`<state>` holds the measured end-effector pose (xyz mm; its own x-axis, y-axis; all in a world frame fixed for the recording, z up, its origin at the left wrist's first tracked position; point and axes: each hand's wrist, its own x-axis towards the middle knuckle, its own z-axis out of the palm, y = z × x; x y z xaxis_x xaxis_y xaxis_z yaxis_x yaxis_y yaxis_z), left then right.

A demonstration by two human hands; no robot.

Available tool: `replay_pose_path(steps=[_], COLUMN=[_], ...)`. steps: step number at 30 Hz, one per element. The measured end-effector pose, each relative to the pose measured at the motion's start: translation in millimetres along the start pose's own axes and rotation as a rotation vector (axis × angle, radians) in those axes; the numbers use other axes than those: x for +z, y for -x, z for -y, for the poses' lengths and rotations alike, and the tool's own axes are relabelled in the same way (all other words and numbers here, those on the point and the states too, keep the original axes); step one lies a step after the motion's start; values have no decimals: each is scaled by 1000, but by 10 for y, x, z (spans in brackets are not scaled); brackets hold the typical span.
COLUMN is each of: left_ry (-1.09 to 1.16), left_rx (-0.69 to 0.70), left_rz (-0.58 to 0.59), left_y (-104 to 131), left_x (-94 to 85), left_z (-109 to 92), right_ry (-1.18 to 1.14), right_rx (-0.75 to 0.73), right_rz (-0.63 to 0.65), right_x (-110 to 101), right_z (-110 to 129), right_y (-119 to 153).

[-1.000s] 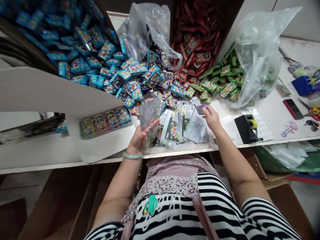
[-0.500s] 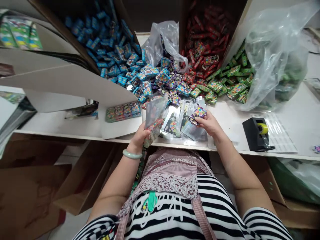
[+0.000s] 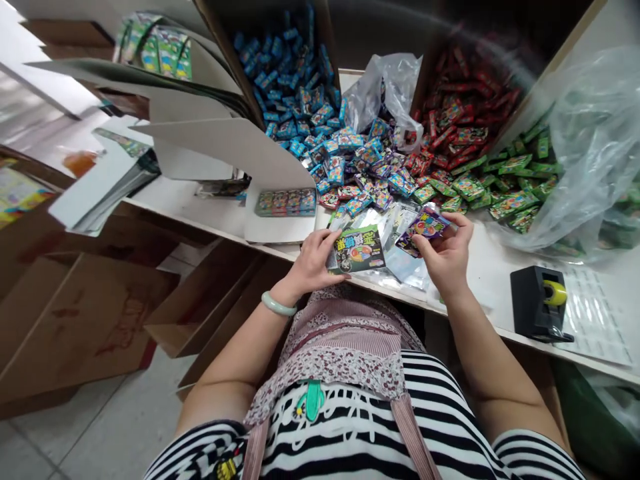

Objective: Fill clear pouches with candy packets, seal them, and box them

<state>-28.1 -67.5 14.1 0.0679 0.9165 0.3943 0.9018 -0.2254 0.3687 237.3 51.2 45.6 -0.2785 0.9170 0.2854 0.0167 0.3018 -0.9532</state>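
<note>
My left hand (image 3: pixel 315 261) is closed on a black and green printed packet (image 3: pixel 357 250), its printed face turned up. Thumb and fingers pinch its left end. A little to the right, my right hand (image 3: pixel 447 253) grips a small purple candy packet (image 3: pixel 424 229) between thumb and fingers. Beneath and between the hands, clear plastic sleeves (image 3: pixel 406 265) lie on the white table (image 3: pixel 483 273). Just beyond them is a mixed heap of blue candy packets (image 3: pixel 335 170), purple ones and red candy packets (image 3: pixel 445 130).
Green candy packets (image 3: pixel 513 173) spill beside a clear plastic bag (image 3: pixel 590 160) at the right. A black tape dispenser (image 3: pixel 535 303) stands near the front edge. A row of packets (image 3: pixel 286 203) lies on white card at left; cardboard boxes (image 3: pixel 85 320) sit below.
The view has swung left. My left hand has turned its packet from edge-on to printed face up. My right hand still holds the purple packet.
</note>
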Motion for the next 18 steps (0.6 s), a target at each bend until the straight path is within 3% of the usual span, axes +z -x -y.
replay_pose_path(steps=[4,10,12,18], left_ry=[-37,-51,-55,-37], left_rx=[30,161,191,166], left_rz=[46,16,16,17], left_y=[60,123,125,122], left_x=[-21,-33,-34,-40], left_z=[55,142,134,119], right_ry=[-23,34,107,439], right_rx=[67,29,4,-59], right_rz=[61,-5,-19,140], right_x=[186,194,196,174], right_z=[-115,-128,-105,-12], right_y=[172,343,370,376])
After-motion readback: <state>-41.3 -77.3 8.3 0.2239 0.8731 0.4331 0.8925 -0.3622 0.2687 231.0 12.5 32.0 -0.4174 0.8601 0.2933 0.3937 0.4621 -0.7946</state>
